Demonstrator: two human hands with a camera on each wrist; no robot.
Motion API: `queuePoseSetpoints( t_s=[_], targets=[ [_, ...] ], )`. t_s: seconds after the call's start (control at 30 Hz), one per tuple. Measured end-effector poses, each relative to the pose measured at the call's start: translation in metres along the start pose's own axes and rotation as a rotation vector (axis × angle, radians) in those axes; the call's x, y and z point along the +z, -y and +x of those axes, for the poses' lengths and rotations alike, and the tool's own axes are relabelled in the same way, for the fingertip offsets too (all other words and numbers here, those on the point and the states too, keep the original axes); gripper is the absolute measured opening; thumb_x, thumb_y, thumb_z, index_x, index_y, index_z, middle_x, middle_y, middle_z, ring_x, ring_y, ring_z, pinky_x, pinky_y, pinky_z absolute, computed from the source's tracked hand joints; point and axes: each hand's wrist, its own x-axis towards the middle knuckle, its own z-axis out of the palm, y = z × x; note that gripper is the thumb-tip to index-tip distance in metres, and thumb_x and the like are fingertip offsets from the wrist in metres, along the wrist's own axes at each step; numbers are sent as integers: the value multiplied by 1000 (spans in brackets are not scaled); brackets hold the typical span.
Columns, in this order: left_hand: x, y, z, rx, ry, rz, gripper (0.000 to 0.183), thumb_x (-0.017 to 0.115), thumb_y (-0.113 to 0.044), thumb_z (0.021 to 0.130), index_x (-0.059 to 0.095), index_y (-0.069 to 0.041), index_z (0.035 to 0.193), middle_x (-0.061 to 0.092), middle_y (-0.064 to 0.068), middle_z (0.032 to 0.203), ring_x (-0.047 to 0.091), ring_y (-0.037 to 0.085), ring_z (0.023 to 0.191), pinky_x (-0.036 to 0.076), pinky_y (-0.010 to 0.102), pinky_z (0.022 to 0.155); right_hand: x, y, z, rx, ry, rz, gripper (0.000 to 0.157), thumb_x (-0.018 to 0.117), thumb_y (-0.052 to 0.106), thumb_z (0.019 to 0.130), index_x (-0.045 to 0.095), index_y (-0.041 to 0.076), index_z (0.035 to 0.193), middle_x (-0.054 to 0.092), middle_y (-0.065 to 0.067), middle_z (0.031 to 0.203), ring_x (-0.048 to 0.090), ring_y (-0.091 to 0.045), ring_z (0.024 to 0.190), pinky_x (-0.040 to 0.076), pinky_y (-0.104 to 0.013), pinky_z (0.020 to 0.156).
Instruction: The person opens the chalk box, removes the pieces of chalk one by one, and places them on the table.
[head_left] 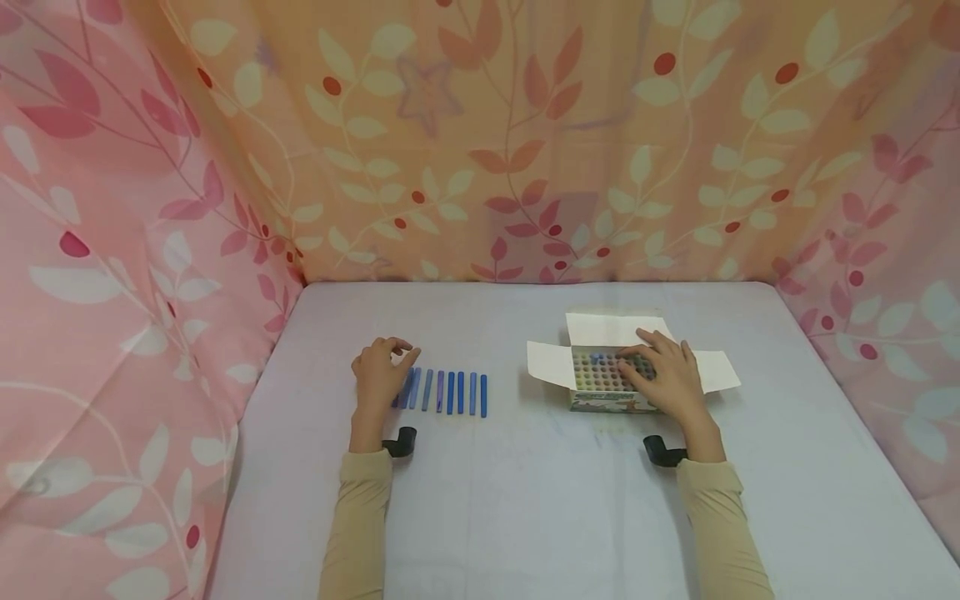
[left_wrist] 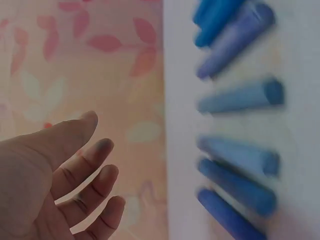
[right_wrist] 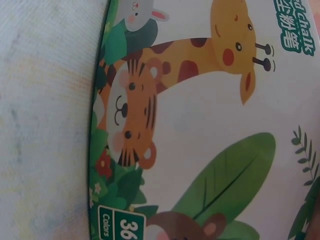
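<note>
Blue and purple chalk sticks (head_left: 461, 392) lie side by side in a row on the white table. My left hand (head_left: 380, 371) is over the row's left end, fingers loosely bent. In the left wrist view this hand (left_wrist: 65, 180) holds nothing, apart from the chalk sticks (left_wrist: 245, 95). A chalk box (head_left: 615, 403) stands at the right with its flaps folded out and many coloured chalk ends showing. My right hand (head_left: 663, 375) is over its right part, thumb and forefinger spread above the chalk ends. The right wrist view shows only the box's printed front (right_wrist: 190, 125), with a giraffe and tiger.
White box flaps (head_left: 550, 364) stick out at the left, right and back of the box. Black wrist mounts (head_left: 401, 442) sit on both wrists. Floral curtains (head_left: 480, 167) enclose the table (head_left: 525, 500) at the back and sides.
</note>
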Motion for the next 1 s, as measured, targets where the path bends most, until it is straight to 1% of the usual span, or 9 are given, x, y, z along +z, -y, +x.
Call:
queuePoseSetpoints(
  t_s=[0.13,0.27,0.4,0.47,0.53,0.67,0.8,0.9,1.0],
  targets=[
    [1,-31,0,107,-19,-34,27,65,-36,85,68,-13,97,62,8,94,51,27,85,30,50,90,0,-1,0,-8,-6,3,32,61,43,86,65,20,107,39,-15,142,27,-40,133,5,-63,106],
    [7,-63,1,204,-28,-74,23,66,-34,85,69,-14,96,64,9,92,54,28,84,33,48,85,0,-1,0,-9,-8,5,32,60,43,86,65,20,107,39,-15,142,27,-40,133,4,-63,106],
    [19,-89,2,290,-9,-88,20,66,-33,85,69,-15,95,63,6,90,54,25,81,36,45,82,0,-1,-1,-4,-7,1,32,60,43,87,65,19,107,39,-15,142,27,-40,133,4,-63,106],
    [26,-102,-1,333,4,-80,20,66,-33,85,69,-16,94,63,4,90,54,23,80,37,44,82,0,-1,-1,-2,-4,-1,32,60,43,87,65,19,107,39,-15,142,27,-40,133,4,-63,106],
    [34,-114,-3,379,2,-71,18,67,-33,84,69,-17,92,62,2,88,53,21,79,38,44,82,0,-1,-1,-1,-5,-4,32,60,44,87,65,20,107,39,-15,142,27,-39,133,5,-63,106],
    [47,-139,-11,443,42,-51,17,68,-34,84,69,-18,92,62,0,88,52,19,82,38,46,88,1,-2,-1,-5,-8,-4,31,60,44,86,65,20,106,39,-15,142,27,-39,133,7,-64,105],
    [60,-161,-18,474,115,0,18,63,-38,86,67,-22,95,61,-3,92,51,17,88,36,45,94,0,-2,-2,-9,-13,-3,30,60,43,86,65,20,106,40,-15,142,28,-40,133,8,-64,105],
    [70,-174,-22,499,157,51,18,61,-40,87,66,-24,95,59,-7,93,51,15,90,37,43,93,0,-1,-1,-11,-14,-1,30,61,43,86,65,20,106,40,-15,142,28,-40,133,7,-63,105],
    [80,-183,-24,519,193,71,17,62,-40,87,66,-25,95,58,-8,94,50,14,89,38,42,91,0,-1,-1,-14,-16,1,29,61,42,86,65,20,106,40,-15,142,28,-40,133,7,-64,105]
  ],
)
